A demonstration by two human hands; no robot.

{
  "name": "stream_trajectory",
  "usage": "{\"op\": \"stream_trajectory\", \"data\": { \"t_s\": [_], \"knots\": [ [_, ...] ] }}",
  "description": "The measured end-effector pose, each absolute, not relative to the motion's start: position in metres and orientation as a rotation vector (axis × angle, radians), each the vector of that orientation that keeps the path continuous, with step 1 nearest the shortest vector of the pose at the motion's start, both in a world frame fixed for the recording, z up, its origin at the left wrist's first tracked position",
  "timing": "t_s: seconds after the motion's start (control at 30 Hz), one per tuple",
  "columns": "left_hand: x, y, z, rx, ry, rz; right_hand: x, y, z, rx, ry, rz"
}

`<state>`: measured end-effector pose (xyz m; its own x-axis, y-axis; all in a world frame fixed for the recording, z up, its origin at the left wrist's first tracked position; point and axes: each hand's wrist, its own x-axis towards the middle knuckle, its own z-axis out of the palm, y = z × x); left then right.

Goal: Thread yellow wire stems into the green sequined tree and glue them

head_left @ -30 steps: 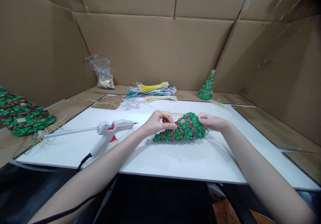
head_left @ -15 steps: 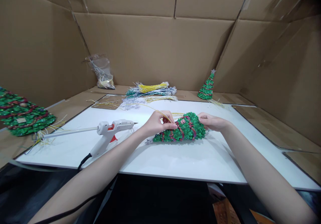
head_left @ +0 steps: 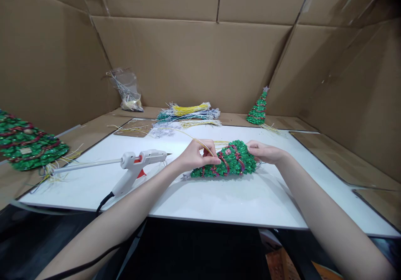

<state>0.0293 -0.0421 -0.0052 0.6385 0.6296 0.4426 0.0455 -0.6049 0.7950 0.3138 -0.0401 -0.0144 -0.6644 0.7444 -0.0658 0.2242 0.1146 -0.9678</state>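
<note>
A small green Christmas tree (head_left: 233,163) with red garland lies on its side on the white board (head_left: 225,200), its silver star tip to the left. My left hand (head_left: 202,154) pinches a thin yellow wire (head_left: 184,133) against the tree's upper side; the wire trails off to the back left. Around the rim of the tree's base at the right, my right hand (head_left: 261,151) is closed, and its fingertips are partly hidden behind the tree. More yellow wires run behind the tree, between the two hands.
A white glue gun (head_left: 138,167) lies to the left, its cord running off the front edge. Further back are wire bundles (head_left: 188,112), a clear plastic bag (head_left: 127,92) and a standing tree (head_left: 258,108). A larger tree (head_left: 28,144) leans in at far left.
Almost nothing differs. The fingers of my left hand have shifted very slightly on the wire, while the tree and my right hand stay in place.
</note>
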Motion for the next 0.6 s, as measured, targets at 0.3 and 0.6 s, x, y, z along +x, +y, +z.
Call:
{"op": "stream_trajectory", "data": {
  "t_s": [0.3,0.6],
  "knots": [
    [0.0306,-0.0466,-0.0033,1.994,0.538,0.926,0.3133,-0.0398,-0.0154,-0.916,-1.963,1.589],
    [0.0286,-0.0453,-0.0032,1.930,0.546,0.897,0.3127,-0.0401,-0.0139,-0.902,-1.979,1.581]
  ]
}}
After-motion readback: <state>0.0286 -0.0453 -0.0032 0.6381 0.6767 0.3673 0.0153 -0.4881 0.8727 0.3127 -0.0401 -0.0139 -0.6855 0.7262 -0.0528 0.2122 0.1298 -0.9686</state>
